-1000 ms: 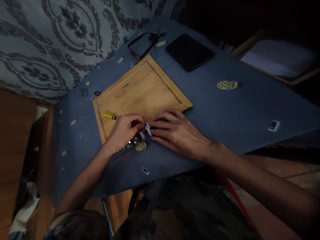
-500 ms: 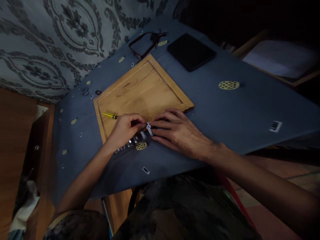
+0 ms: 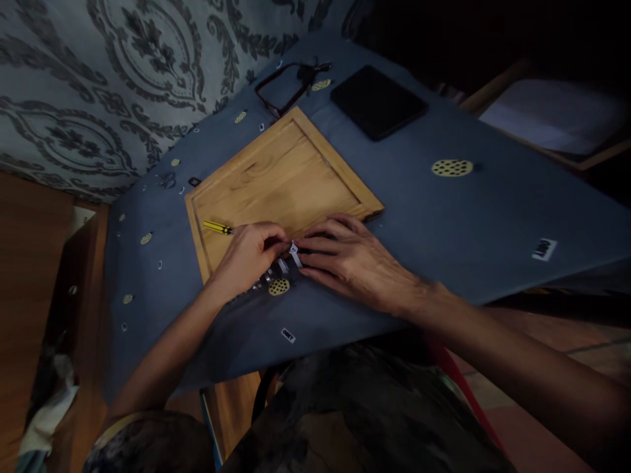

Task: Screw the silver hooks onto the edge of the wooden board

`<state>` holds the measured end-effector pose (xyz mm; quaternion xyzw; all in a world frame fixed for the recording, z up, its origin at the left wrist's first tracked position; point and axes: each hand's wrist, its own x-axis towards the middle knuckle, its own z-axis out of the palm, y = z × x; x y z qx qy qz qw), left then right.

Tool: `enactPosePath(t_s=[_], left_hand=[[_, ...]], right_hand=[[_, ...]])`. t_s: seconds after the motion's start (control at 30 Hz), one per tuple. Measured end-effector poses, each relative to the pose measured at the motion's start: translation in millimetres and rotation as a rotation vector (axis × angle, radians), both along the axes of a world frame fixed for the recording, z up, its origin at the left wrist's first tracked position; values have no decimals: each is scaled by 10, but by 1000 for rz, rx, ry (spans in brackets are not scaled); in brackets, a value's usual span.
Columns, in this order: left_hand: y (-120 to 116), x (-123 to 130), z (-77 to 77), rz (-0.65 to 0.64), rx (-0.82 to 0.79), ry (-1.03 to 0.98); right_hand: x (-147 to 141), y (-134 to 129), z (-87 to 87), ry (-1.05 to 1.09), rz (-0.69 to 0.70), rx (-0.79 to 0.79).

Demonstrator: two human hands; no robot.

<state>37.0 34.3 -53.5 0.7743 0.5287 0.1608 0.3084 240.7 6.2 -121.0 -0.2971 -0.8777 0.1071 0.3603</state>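
A small silver metal piece (image 3: 294,253), with what looks like a hole at its upper end, stands at the near edge of the wooden board (image 3: 276,167). My right hand (image 3: 352,263) reaches in from the right, its fingertips against the piece and steadying it. From the left, my left hand (image 3: 251,256) pinches thumb and forefinger together right beside the piece's top; whatever lies between them is hidden. Several similar silver metal parts (image 3: 282,265) lie in a row below my left hand, partly covered by it. A yellow-and-black handled tool (image 3: 217,227) rests on the board, left of my left hand.
Beyond the board lie eyeglasses (image 3: 280,98) and a black flat tablet-like object (image 3: 378,102). A dark small loop (image 3: 194,182) sits at the board's left corner. Blue patterned cloth (image 3: 468,223) covers the table, against a patterned wall covering (image 3: 148,59). Papers (image 3: 552,115) lie at far right.
My left hand has shifted slightly to the right and down, covering more of the row of metal parts. My right hand stays at the silver metal piece.
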Motion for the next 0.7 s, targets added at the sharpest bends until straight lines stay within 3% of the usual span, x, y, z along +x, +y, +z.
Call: enactPosePath(t_s=[0.17,0.27,0.7], left_hand=[[-5,59,68,-144,139,212],[-8,66,73,-159,161,256],[8,-11,58,-109,-14,111]], right_hand=[[-3,-1,-4,-15,-1,6],[-4,-2,-4,-7,-8,15],[-3,8,11,-8,11,-4]])
